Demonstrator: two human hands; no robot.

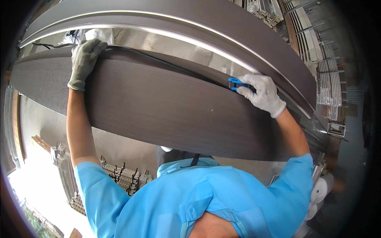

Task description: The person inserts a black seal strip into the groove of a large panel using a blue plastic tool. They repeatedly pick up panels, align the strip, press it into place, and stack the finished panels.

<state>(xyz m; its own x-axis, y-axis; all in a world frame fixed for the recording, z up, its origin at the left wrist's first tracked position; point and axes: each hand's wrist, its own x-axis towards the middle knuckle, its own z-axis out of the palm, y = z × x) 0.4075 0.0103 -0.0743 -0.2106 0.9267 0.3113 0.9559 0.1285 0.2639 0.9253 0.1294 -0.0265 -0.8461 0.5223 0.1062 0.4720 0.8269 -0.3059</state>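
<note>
A long dark brown panel [178, 107] with a wood-grain face lies across in front of me. Along its far edge runs a thin black strip [166, 65]. My left hand [85, 59], in a grey-green glove, is closed over that far edge at the left, its fingertips partly hidden behind the strip. Farther right, my right hand [262, 93], in a white glove, grips a small blue-and-black hand tool [235, 83]. The tool sits at the panel's far edge, by the right end of the visible strip; its exact kind does not show.
Beyond the panel stands another long brown panel [222, 23] with pale metal edging. Stacked profiles [329, 79] line the right side. Racks with black hooks [123, 176] stand near left, and white rolls [322, 188] near right. Plastic wrapping [99, 35] lies beyond my left hand.
</note>
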